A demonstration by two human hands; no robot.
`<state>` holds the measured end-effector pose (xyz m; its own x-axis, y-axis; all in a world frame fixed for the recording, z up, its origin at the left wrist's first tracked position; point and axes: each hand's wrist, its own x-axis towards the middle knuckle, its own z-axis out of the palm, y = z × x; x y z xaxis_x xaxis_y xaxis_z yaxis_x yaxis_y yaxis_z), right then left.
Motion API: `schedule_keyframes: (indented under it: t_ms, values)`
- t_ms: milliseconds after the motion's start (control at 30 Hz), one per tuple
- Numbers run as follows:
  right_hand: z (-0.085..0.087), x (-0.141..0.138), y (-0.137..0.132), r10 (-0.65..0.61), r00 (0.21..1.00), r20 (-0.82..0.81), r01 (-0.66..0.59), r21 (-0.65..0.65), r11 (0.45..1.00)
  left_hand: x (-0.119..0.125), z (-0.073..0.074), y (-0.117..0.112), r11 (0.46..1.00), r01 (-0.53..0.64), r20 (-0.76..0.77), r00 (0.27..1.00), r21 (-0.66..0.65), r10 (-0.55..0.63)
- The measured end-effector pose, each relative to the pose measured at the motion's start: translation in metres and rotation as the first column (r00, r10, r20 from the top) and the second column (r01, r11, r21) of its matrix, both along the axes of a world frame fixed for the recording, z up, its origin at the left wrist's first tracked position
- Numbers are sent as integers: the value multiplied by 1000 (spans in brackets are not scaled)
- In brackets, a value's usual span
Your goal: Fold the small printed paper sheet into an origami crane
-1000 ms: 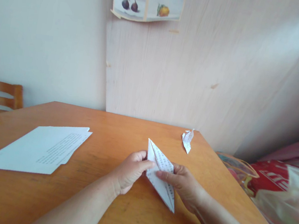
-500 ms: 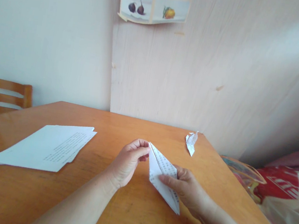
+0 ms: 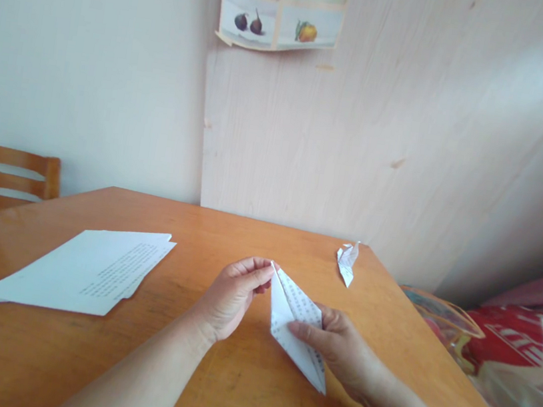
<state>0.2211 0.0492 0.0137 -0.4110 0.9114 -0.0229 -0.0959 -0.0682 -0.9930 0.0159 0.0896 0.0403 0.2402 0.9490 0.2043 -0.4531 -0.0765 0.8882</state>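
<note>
A sheet of printed white paper, folded into a long diamond, is the folded paper held between my two hands above the table. My left hand pinches its upper pointed tip between thumb and fingers. Lower down, my right hand grips the right side, thumb on the front face and fingers behind it. A crease or slit runs down from the tip between a plain flap and a printed one. The right fingers are mostly hidden behind the paper.
On the left of the wooden table lies a stack of printed paper. A small folded paper figure rests near the far right corner. A wooden chair stands far left; red and clear plastic bags sit beyond the right edge.
The whole view has shifted slightly, with the scene a little lower. Both hands keep the same hold on the folded paper, which looks almost unchanged.
</note>
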Motion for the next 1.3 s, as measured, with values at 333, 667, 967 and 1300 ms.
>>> schedule_keyframes:
  t_ms: [333, 667, 967, 1300]
  values:
    - [2, 0, -1, 0, 1000, 20, 0, -2, 1000, 2, 1, 0, 998, -56, -31, 998, 0, 56]
    - [-1, -2, -1, -17, 1000, 25, 17, -3, 1000, 1, -1, 1, 995, -94, -102, 990, 25, 96]
    - [-2, -2, -1, -1, 1000, 16, 0, 5, 1000, 3, -2, 1, 990, -139, -110, 984, 31, 141]
    - [-2, -1, 0, -5, 999, 40, 5, 10, 1000, 4, -5, 3, 990, -138, -134, 981, 33, 142]
